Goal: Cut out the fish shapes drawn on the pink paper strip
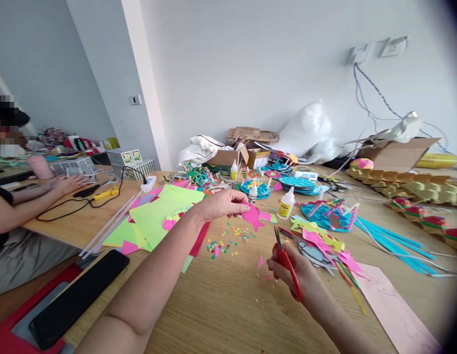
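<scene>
My left hand (225,203), arm stretched forward, pinches a pink paper fish shape (252,216) above the table. Closer to me, my right hand (292,268) is wrapped round red-handled scissors (287,265), with their dark blades pointing up and away. The blades are apart from the paper. Under and in front of my left hand lie scattered coloured paper dots (220,247). A small pink scrap (260,261) lies on the wood beside the scissors. Left of the dots are stacked sheets of green paper (165,211).
A glue bottle (286,203) stands beyond the scissors. Blue decorated paper pieces (326,215), blue strips (398,246) and egg cartons (405,184) fill the right side. A black phone-like slab (80,295) lies at the near left. Another person's hand (69,184) works at far left.
</scene>
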Demonstrator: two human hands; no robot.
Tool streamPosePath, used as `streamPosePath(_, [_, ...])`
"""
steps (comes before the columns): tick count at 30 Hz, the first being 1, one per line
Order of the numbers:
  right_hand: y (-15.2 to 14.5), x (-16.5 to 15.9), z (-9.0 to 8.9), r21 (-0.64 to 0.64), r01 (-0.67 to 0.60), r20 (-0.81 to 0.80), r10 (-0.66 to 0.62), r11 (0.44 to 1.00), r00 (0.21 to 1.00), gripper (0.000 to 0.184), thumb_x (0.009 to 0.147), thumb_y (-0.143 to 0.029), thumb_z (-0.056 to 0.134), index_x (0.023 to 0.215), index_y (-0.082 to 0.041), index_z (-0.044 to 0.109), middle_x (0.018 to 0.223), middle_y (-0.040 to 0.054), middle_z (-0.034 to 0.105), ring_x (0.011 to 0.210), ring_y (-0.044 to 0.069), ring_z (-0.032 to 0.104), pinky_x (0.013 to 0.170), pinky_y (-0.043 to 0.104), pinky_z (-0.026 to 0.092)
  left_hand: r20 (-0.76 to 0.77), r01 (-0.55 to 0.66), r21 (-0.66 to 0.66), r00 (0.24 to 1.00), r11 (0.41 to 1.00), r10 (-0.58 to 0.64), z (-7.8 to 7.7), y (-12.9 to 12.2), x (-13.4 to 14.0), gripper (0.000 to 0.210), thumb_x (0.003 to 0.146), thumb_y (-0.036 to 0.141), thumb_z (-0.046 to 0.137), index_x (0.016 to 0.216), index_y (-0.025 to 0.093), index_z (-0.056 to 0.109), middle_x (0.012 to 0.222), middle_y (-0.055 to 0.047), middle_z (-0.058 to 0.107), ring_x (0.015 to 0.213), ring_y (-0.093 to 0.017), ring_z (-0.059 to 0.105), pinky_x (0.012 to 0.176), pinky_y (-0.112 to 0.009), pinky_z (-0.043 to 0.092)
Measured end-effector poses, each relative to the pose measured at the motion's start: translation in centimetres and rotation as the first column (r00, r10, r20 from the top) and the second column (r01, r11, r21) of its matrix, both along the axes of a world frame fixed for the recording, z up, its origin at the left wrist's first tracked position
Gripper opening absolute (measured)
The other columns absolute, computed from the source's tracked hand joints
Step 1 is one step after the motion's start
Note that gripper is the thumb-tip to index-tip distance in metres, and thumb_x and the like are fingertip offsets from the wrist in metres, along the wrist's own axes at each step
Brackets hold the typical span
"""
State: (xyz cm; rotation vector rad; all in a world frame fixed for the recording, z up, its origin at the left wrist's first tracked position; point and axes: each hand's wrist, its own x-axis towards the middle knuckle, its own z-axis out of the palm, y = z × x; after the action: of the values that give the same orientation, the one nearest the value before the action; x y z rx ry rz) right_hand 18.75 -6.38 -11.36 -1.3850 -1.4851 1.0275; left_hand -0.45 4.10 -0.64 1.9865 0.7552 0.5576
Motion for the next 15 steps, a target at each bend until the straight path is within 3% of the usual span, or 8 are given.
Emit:
streamPosePath(4, [-0.2, 0.0, -1.1, 0.101, -0.036, 0.263, 0.008, 0.994, 0.965, 0.024, 0.076, -0.041, 0.052, 0.065, -0.022, 0.043, 0.055, -0.0031, 0.049, 0.052, 0.014, 0.048, 0.049, 0.025, 0.039, -0.165, -0.051, 0.138, 0.983, 0.989, 0.074, 2.1, 1.5, -1.8, 0.016, 0.075, 0.027, 0.052, 0.064, 0.016, 0.049, 0.056, 0.006, 0.04, 0.051, -0.007, 0.037, 0.051, -0.021, 0.03])
streamPosePath(8, [-0.6, -0.3, -1.3, 0.183, -0.089, 0.456, -0.004, 0.979, 0.89, 0.025, 0.081, -0.042, 0.044, 0.065, -0.022, 0.043, 0.054, -0.0019, 0.05, 0.049, 0.014, 0.046, 0.047, 0.025, 0.036, -0.455, -0.066, 0.165, 0.88, 0.984, 0.135, 2.8, 3.1, -5.7, 0.016, 0.078, 0.027, 0.048, 0.065, 0.017, 0.049, 0.061, 0.003, 0.047, 0.055, -0.009, 0.046, 0.052, -0.022, 0.034])
streamPosePath(11, [-0.8, -0.5, -1.4, 0.211, -0.11, 0.52, -0.016, 0.971, 0.854, 0.026, 0.083, -0.041, 0.041, 0.065, -0.023, 0.043, 0.052, -0.002, 0.049, 0.047, 0.015, 0.046, 0.047, 0.025, 0.036, -0.591, -0.132, 0.14, 0.784, 0.981, 0.189, 1.7, 4.1, -9.5, 0.017, 0.076, 0.024, 0.049, 0.061, 0.017, 0.048, 0.056, 0.001, 0.051, 0.052, -0.011, 0.049, 0.05, -0.023, 0.036])
streamPosePath(15, [-0.9, -0.6, -1.4, 0.205, -0.15, 0.56, 0.01, 0.967, 0.829, 0.025, 0.083, -0.04, 0.04, 0.064, -0.024, 0.043, 0.052, -0.0004, 0.052, 0.049, 0.016, 0.048, 0.048, 0.026, 0.039, -0.738, -0.222, 0.131, 0.629, 0.966, 0.244, -1.1, 5.0, -13.2, 0.015, 0.079, 0.023, 0.049, 0.065, 0.016, 0.052, 0.056, 0.0, 0.055, 0.055, -0.012, 0.053, 0.05, -0.022, 0.039])
